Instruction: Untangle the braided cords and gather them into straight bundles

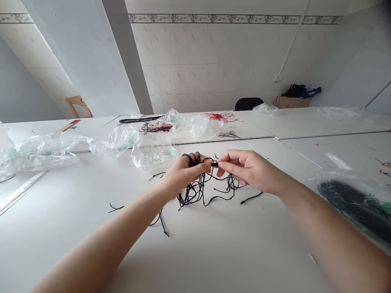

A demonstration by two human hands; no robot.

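Black braided cord (191,194) hangs in loose loops below my hands and lies partly on the white table (195,252). My left hand (191,169) is closed on it, with several loops wound around its fingers and its thumb pressing near a short dark knotted section (215,164). On the other side of that section, my right hand (244,169) pinches the cord between thumb and fingertips. The two hands are close together, fingertips almost touching. Loose cord ends spread on both sides of the bundle.
Crumpled clear plastic bags (152,152) lie beyond my left hand and to the far left. Behind them are red cords (221,117) and scissors (229,134). A ruler (23,191) rests at left. A bag of black material (351,199) sits at right, near my right forearm.
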